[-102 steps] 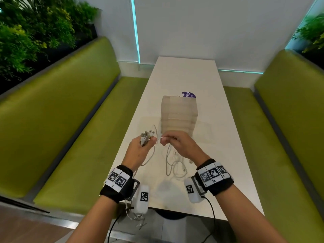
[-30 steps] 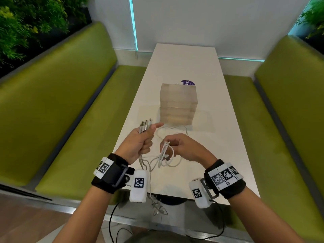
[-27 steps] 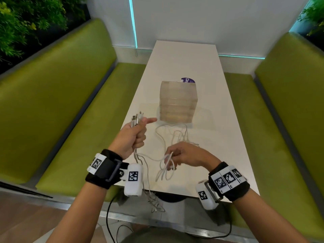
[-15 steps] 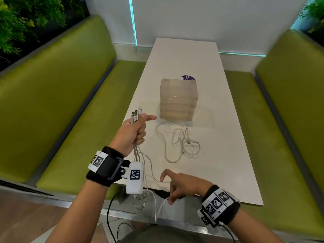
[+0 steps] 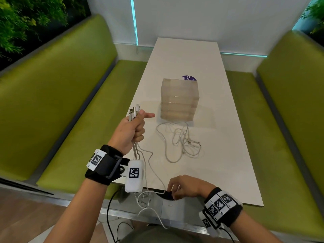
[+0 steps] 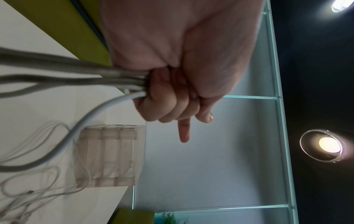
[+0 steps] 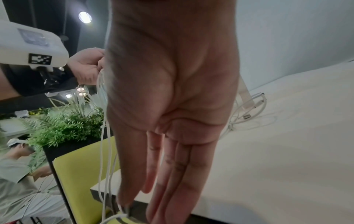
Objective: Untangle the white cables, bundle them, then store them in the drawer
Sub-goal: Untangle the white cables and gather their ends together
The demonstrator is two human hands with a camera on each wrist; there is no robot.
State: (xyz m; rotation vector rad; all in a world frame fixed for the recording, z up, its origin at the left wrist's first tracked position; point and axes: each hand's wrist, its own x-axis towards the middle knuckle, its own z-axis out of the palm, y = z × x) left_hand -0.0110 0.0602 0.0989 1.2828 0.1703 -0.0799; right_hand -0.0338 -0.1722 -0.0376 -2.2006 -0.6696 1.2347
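Head view: left grip [image 5: 130, 129] fisted around cables [image 5: 140, 156] above near-left surface [image 5: 224, 137] edge, plugs up; right grip [image 5: 182, 187] slack-fingered at near edge; loose cables [image 5: 177, 141] before drawers [image 5: 179, 99].

Even, bright indoor light; cyan light strips [image 5: 134, 23] glow on the wall beyond the grip. Ceiling spotlights [image 6: 330, 144] flare in the left wrist view. Cables [image 6: 47, 78] nearest that lens are blurred, and wide-angle bending shows at frame edges.

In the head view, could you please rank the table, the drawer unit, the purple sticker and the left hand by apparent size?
1. Table
2. Drawer unit; the left hand looks similar, but it is nearer the camera, so unranked
3. Purple sticker, partly hidden
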